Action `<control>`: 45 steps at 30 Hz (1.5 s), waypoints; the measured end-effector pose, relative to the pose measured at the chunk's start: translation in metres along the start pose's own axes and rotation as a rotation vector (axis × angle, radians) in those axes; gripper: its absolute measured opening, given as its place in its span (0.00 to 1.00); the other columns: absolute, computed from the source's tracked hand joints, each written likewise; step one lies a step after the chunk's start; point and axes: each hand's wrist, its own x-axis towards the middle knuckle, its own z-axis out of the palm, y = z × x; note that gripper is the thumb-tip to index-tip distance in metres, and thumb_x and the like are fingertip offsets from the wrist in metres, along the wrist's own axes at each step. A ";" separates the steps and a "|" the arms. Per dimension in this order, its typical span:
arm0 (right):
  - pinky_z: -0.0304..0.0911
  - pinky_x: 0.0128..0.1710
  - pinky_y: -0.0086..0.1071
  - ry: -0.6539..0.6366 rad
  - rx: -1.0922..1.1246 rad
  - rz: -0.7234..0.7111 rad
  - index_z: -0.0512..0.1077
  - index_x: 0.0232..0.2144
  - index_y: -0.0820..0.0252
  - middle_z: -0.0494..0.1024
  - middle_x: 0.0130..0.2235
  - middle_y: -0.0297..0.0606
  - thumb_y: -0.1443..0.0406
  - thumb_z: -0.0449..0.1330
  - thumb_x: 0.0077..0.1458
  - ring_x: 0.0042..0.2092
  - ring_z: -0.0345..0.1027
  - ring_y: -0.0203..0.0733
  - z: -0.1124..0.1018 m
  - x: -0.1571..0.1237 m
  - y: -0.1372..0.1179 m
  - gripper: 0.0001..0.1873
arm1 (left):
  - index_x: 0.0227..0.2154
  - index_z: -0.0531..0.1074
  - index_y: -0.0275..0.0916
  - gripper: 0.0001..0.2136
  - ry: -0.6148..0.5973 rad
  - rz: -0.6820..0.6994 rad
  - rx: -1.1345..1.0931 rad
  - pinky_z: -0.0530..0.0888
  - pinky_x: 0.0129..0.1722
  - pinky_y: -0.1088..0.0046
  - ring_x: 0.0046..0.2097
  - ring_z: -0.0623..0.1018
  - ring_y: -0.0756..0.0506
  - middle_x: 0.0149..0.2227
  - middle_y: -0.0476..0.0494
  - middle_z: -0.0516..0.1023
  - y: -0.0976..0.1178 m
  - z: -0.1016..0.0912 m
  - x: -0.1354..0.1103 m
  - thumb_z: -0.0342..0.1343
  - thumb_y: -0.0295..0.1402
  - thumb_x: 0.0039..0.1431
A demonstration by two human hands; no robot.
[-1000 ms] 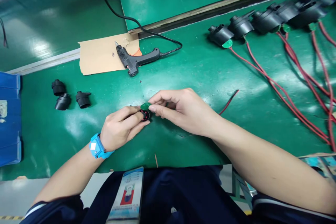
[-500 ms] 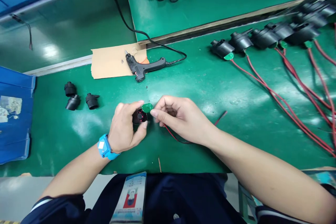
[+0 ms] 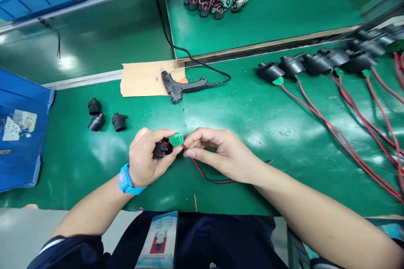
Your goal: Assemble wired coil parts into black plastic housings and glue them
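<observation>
My left hand (image 3: 147, 151) is closed around a small black motor (image 3: 162, 148), its round end with dark red windings facing me. A round green circuit board (image 3: 176, 139) sits at the motor's right side, against my left fingertips. My right hand (image 3: 217, 151) pinches at the board's right edge, thumb and forefinger close to where the wires join it. Red and black wires (image 3: 202, 172) run from the board beneath my right hand. To the left lie several black plastic housings (image 3: 119, 122).
A black glue gun (image 3: 183, 87) rests partly on a cardboard piece (image 3: 142, 80), its cord trailing back. At right stand several black housings (image 3: 292, 66) with long red wires. Motors with boards (image 3: 208, 2) crowd the raised shelf. A blue bin (image 3: 22, 147) is at left.
The motor has turned, so its end faces me more. The green board has tilted to show more of its face. My right thumb has shifted off the board toward the wires. The camera view has shifted slightly.
</observation>
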 end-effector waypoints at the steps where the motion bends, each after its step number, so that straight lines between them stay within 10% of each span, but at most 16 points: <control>1: 0.70 0.37 0.30 0.035 -0.053 -0.053 0.76 0.38 0.59 0.81 0.34 0.35 0.59 0.64 0.61 0.34 0.74 0.35 0.002 0.000 0.002 0.09 | 0.44 0.71 0.40 0.11 0.009 -0.020 -0.024 0.71 0.30 0.73 0.30 0.74 0.49 0.33 0.48 0.80 0.001 0.000 -0.001 0.62 0.38 0.64; 10: 0.67 0.36 0.35 0.268 -0.777 -0.562 0.75 0.35 0.58 0.81 0.30 0.38 0.50 0.63 0.61 0.32 0.74 0.41 -0.017 0.015 0.013 0.17 | 0.43 0.71 0.41 0.11 -0.003 -0.090 -0.107 0.73 0.29 0.73 0.29 0.76 0.49 0.32 0.48 0.80 0.007 -0.001 -0.007 0.60 0.41 0.64; 15: 0.58 0.58 0.50 0.313 -1.316 -0.363 0.67 0.59 0.64 0.74 0.58 0.54 0.65 0.57 0.63 0.59 0.66 0.58 -0.052 0.058 0.009 0.23 | 0.42 0.72 0.42 0.11 0.040 -0.023 -0.011 0.72 0.29 0.71 0.27 0.75 0.48 0.29 0.49 0.79 -0.001 -0.003 -0.005 0.59 0.43 0.65; 19: 0.60 0.55 0.48 0.237 -1.484 -0.234 0.64 0.63 0.68 0.74 0.54 0.56 0.73 0.48 0.61 0.55 0.65 0.57 -0.062 0.090 0.018 0.28 | 0.43 0.71 0.42 0.11 0.088 -0.019 0.045 0.71 0.30 0.71 0.29 0.75 0.48 0.31 0.48 0.80 -0.010 -0.005 -0.003 0.59 0.42 0.65; 24: 0.64 0.45 0.48 0.301 -1.465 -0.287 0.68 0.57 0.66 0.75 0.45 0.54 0.71 0.49 0.60 0.46 0.67 0.57 -0.064 0.073 0.013 0.24 | 0.44 0.71 0.41 0.11 0.146 -0.028 0.061 0.72 0.32 0.70 0.31 0.77 0.47 0.33 0.47 0.81 -0.018 -0.008 0.000 0.60 0.41 0.65; 32: 0.61 0.24 0.35 0.642 -0.793 -0.436 0.67 0.52 0.52 0.70 0.29 0.30 0.60 0.73 0.47 0.26 0.65 0.40 -0.048 -0.006 -0.015 0.31 | 0.44 0.71 0.42 0.11 0.160 0.066 0.112 0.71 0.29 0.69 0.28 0.75 0.47 0.30 0.48 0.81 -0.016 -0.008 0.000 0.59 0.42 0.66; 45: 0.64 0.27 0.35 0.592 -0.947 -0.456 0.74 0.48 0.51 0.74 0.25 0.30 0.63 0.66 0.58 0.23 0.66 0.38 -0.034 -0.009 -0.018 0.15 | 0.46 0.70 0.40 0.13 0.142 0.144 0.101 0.70 0.31 0.69 0.30 0.75 0.47 0.34 0.46 0.83 -0.015 -0.009 -0.002 0.62 0.38 0.64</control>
